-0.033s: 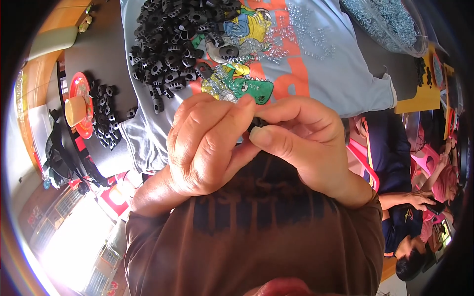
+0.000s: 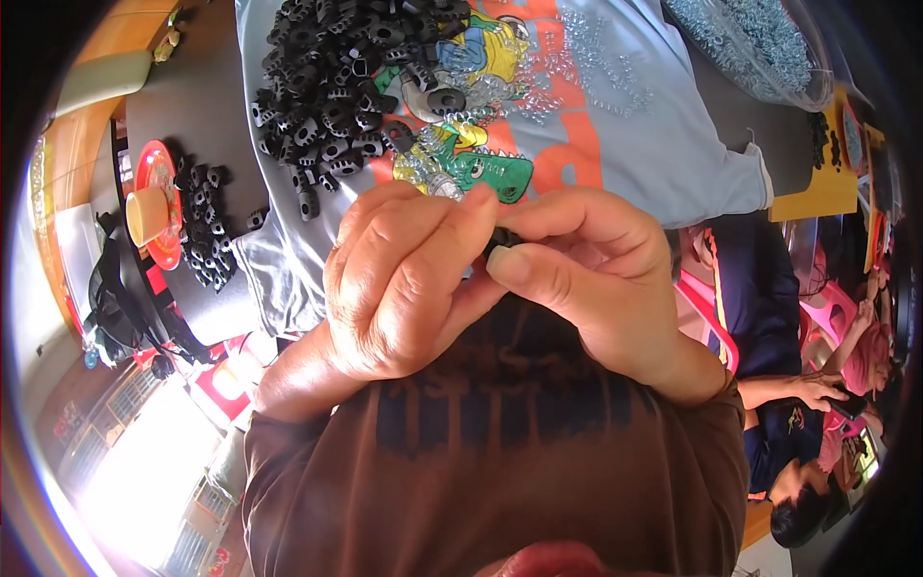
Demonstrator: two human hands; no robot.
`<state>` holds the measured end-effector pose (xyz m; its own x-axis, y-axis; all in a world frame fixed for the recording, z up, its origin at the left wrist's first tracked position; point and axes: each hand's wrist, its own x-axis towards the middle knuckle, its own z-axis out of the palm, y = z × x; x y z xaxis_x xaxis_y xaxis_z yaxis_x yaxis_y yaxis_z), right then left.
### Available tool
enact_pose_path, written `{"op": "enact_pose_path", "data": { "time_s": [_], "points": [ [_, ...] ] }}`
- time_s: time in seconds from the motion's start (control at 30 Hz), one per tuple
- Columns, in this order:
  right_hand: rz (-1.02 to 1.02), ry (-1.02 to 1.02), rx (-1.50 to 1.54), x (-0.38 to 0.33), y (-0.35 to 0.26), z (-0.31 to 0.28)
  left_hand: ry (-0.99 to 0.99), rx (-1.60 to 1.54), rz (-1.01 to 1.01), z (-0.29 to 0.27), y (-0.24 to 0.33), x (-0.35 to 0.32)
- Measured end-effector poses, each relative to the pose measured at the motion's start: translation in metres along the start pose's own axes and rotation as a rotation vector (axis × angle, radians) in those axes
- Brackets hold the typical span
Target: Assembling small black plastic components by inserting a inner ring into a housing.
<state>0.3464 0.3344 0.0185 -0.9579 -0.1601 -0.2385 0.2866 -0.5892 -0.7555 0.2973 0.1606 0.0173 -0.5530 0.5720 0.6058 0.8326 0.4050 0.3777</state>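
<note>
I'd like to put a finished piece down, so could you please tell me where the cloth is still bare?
The pale blue cloth is bare along its right side, between the orange print and the folded edge. A smaller bare strip lies at its lower left, below the heap of black parts. The middle is crowded with clear springs, and both hands cover the near edge.

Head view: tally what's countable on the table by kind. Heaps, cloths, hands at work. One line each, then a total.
Heaps of black plastic parts: 2, a big one on the cloth, a small one beside the red tray
Printed grey cloth: 1
Clear bags of small metal springs: 1
Hands pinching a small black part: 2, left hand, right hand
Total: 6
</note>
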Motion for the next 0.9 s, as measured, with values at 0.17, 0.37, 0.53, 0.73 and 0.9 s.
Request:
{"op": "enact_pose_path", "data": {
  "time_s": [0.17,0.37,0.53,0.73,0.9],
  "points": [
    [-0.03,0.009,0.007,0.0,0.004,-0.001,0.04,0.044,0.096,0.007,-0.005,0.001],
    [-0.02,0.007,-0.006,0.0,0.006,-0.006,-0.02,-0.132,0.039,0.008,-0.009,0.001],
    [-0.018,-0.071,-0.132,0.0,-0.006,-0.011,-0.09,-0.158,0.015,-0.005,-0.006,0.022],
    [-0.56,-0.05,-0.681,0.011,-0.019,-0.039,-0.247,-0.054,-0.215,-0.034,-0.035,0.086],
    [-0.809,0.073,-0.861,0.028,-0.01,-0.052,-0.05,-0.022,-0.409,-0.022,-0.106,0.168]
  ]
}}
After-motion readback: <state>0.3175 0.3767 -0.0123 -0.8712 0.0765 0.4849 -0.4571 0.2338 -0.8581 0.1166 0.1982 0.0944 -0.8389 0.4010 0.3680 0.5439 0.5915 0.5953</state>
